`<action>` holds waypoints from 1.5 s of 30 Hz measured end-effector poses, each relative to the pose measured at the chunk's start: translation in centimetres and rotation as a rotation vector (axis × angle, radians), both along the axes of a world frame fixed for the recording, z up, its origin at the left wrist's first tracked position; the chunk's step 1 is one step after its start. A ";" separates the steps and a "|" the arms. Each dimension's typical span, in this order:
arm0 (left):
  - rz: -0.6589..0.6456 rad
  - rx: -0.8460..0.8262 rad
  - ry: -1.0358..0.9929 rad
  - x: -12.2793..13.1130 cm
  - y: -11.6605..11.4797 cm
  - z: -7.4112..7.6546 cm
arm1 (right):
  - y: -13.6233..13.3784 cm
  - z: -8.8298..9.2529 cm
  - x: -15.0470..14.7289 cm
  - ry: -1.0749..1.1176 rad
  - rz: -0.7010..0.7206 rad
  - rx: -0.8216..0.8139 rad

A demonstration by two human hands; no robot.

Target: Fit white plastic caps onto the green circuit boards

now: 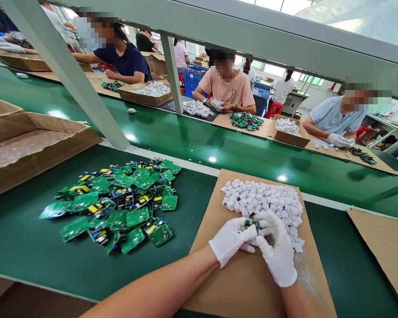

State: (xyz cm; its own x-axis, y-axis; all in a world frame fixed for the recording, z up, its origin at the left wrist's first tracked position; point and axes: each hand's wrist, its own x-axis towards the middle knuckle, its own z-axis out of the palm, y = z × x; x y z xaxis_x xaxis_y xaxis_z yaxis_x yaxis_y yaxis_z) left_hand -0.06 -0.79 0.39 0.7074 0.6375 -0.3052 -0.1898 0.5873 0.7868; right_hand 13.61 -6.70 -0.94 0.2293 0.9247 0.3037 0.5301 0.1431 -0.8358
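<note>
Between my two white-gloved hands is a small green circuit board (252, 224), partly covered by the fingers. My left hand (229, 242) pinches its left side with thumb and fingers. From the right, my right hand (279, 252) curls thumb and fingers around its other side. Just behind the hands, a heap of small white pieces (262, 197) lies on a brown cardboard sheet (239, 282); the exact kind of these pieces is unclear. Left of the sheet, a large pile of green circuit boards (122, 198) with yellow and black components rests on the green table.
A cardboard box (36, 145) stands at the left. Another cardboard sheet (384, 247) lies at the right. Beyond a slanted metal post (69, 75) runs a green conveyor surface (172, 137). Several people work across it, with boxes of white pieces and heaps of boards.
</note>
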 end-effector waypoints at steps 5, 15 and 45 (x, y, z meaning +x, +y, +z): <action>-0.079 -0.040 -0.155 0.1 -0.1 0.0 | 0.3 0.0 -0.5 0.182 0.060 -0.125; -0.084 -0.086 -0.209 0.0 0.2 -0.9 | 0.0 -0.1 0.8 -0.217 0.098 0.066; -0.167 0.108 -0.114 0.1 -0.2 0.4 | 0.3 -0.1 -0.2 0.215 0.128 -0.237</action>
